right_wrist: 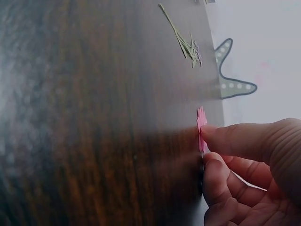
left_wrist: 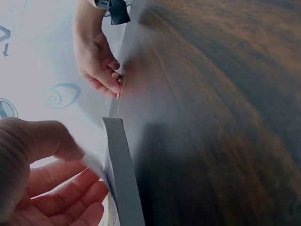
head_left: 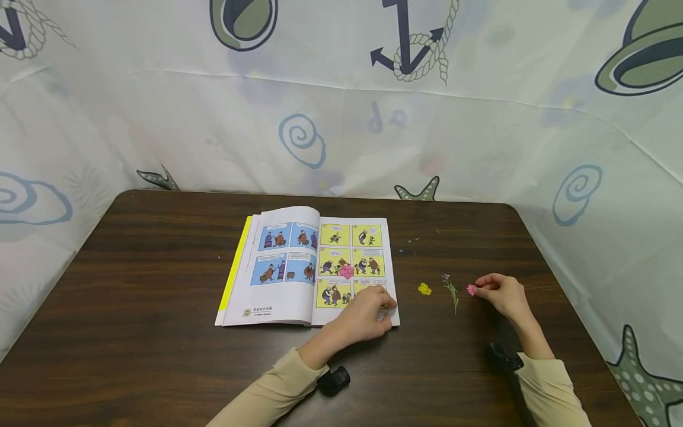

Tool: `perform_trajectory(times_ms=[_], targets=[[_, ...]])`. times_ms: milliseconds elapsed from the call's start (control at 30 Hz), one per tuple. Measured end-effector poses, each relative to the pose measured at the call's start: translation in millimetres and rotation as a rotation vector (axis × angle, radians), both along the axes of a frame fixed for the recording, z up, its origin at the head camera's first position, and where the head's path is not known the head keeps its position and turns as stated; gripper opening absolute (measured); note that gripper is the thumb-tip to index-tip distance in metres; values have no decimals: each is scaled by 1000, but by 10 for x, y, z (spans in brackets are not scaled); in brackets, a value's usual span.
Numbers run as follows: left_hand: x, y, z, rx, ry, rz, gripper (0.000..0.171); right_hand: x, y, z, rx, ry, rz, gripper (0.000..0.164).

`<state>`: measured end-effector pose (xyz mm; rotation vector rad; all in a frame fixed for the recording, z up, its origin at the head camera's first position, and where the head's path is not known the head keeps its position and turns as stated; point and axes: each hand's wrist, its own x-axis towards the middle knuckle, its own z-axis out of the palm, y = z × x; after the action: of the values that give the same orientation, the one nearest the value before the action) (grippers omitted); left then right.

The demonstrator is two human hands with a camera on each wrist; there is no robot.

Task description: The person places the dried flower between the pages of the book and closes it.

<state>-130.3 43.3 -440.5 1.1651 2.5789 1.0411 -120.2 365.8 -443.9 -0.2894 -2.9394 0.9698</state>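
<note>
An open comic book [head_left: 283, 305] lies on the table, blue panels on its left page and yellow panels on its right page. A pink flower [head_left: 347, 271] rests on that right page. My left hand [head_left: 365, 314] is at the page's lower right corner, and its thumb and fingers pinch the lifted edge of the page [left_wrist: 96, 165]. Right of the book, my right hand [head_left: 504, 293] pinches a second pink flower [right_wrist: 201, 129] between thumb and fingers, close over the table. A yellow flower [head_left: 424, 289] and a thin-stemmed purple sprig [head_left: 451, 292] lie between the book and my right hand.
The dark wooden table [head_left: 133, 332] ends at a back edge along a white printed curtain [head_left: 341, 136]. Tiny bits [head_left: 409, 241] lie beyond the yellow flower. Each wrist wears a black device, the left one [head_left: 333, 381] close over the tabletop.
</note>
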Motion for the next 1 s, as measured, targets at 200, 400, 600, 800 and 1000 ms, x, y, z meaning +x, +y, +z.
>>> perform_trajectory(times_ms=[200, 400, 600, 800, 1000], targets=[[26, 6, -10, 106, 2, 60, 15, -18, 3, -7, -9, -31, 2, 15], [13, 8, -24, 159, 3, 97, 5, -20, 0, 9, -17, -67, 3, 15], [-14, -6, -21, 13, 8, 28, 18, -21, 7, -4, -19, -52, 10, 15], [-24, 0, -26, -153, 84, -41, 28, -28, 8, -22, -28, -37, 19, 13], [-56, -20, -23, -179, 80, -82, 30, -39, 2, -21, -24, -20, 36, 11]])
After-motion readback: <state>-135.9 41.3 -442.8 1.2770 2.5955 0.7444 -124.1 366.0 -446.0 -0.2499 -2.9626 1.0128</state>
